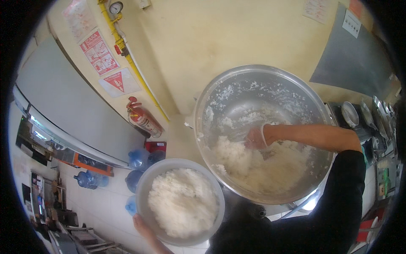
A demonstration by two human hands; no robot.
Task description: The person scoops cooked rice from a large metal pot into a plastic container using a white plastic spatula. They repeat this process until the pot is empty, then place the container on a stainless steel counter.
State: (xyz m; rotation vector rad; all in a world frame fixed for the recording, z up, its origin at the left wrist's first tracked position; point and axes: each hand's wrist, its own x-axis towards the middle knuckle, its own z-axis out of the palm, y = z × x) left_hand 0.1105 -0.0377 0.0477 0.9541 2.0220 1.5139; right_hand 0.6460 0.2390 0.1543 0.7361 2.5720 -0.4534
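Observation:
My left hand [143,225] grips the lower left side of a grey plastic basin [144,195], its fingers partly hidden by the wall. Cooked white rice [182,203] is heaped inside this basin. To the right stands a large metal pot [253,73], with grains stuck all over its inner wall. My right hand [256,137], in a thin clear glove, reaches into the pot from the right. It touches the white rice [237,158] at the pot's bottom, and its fingertips cannot be made out.
A fire extinguisher [144,118] and a yellow gas pipe [127,55] are on the wall beyond. Blue water jugs [137,158] stand on the floor behind the basin. Metal pans [350,114] sit at the far right, beside the pot.

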